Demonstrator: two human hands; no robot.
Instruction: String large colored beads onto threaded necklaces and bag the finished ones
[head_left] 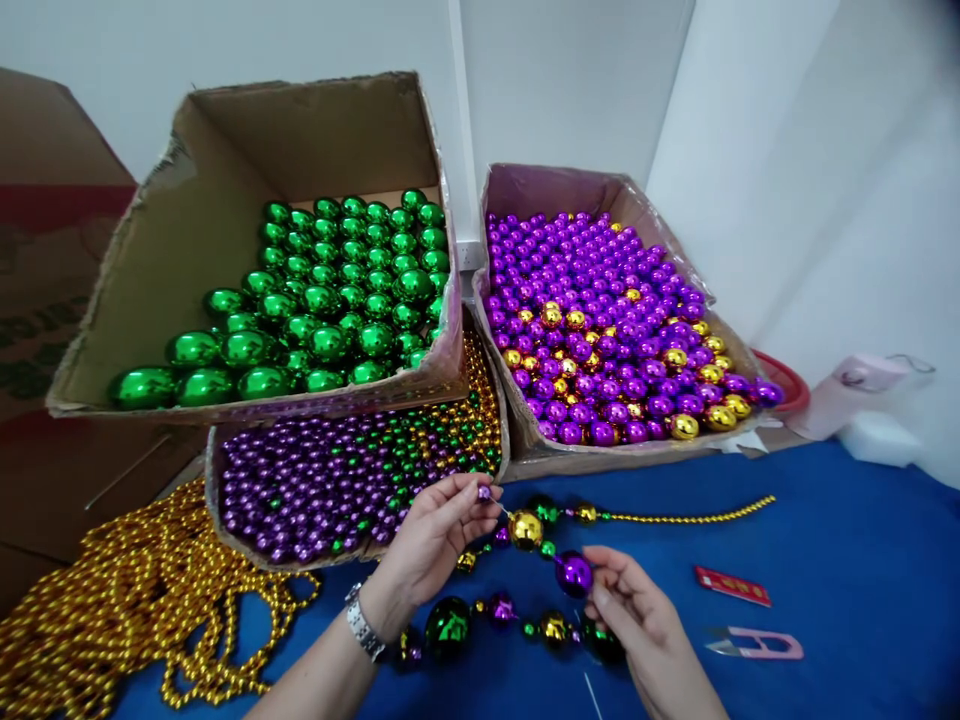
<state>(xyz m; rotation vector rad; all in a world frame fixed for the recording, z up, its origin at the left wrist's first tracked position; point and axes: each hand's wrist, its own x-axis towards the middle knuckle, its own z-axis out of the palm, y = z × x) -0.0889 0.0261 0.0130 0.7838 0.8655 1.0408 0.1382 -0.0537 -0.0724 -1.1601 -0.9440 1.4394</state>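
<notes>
My left hand [439,525], with a metal watch [363,620] at its wrist, pinches a small purple bead [484,493] on a thin thread. From there the strand runs through a shiny gold ball bead [526,530] and a small green bead [548,549] to a larger purple ball bead [574,574]. My right hand [628,605] grips that larger purple bead between thumb and fingers. On the blue cloth below lies more strung beadwork, including a big dark green ball [448,627]. Behind my hands, a string of fine gold beads [690,515] stretches to the right.
Cardboard boxes hold green balls [330,343], purple and gold balls [592,300], and small mixed beads [315,490]. Gold bead chains [150,580] heap at the left. Pink thread snips [757,643] and a red packet [733,586] lie on the blue cloth [862,540] at right.
</notes>
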